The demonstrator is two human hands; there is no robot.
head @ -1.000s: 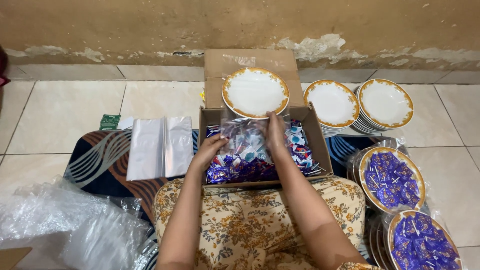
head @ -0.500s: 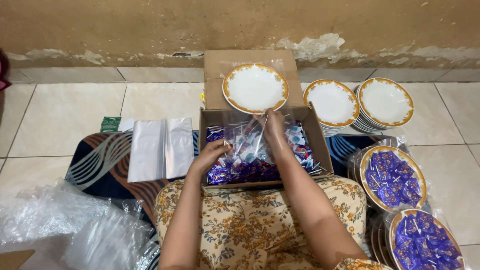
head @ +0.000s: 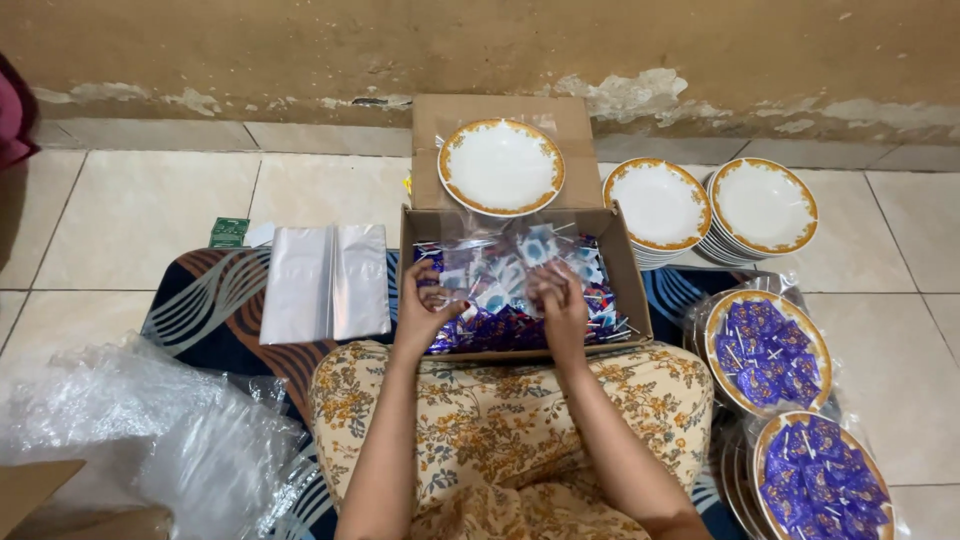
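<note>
Single head-worn camera looks steeply down from close above the seated person's lap, facing the wall (head: 200,50); the cardboard box (head: 625,275) sits centre frame, tiled floor (head: 140,210) filling both sides.

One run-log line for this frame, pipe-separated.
left hand: in cardboard box, on wrapped sweets | right hand: gripping clear bag in box | empty plate: on box flap | filled plates: at right

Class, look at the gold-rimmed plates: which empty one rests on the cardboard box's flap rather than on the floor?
The single empty plate on the box flap, just beyond the hands. The other empty plates sit stacked on the floor to the right.
</note>
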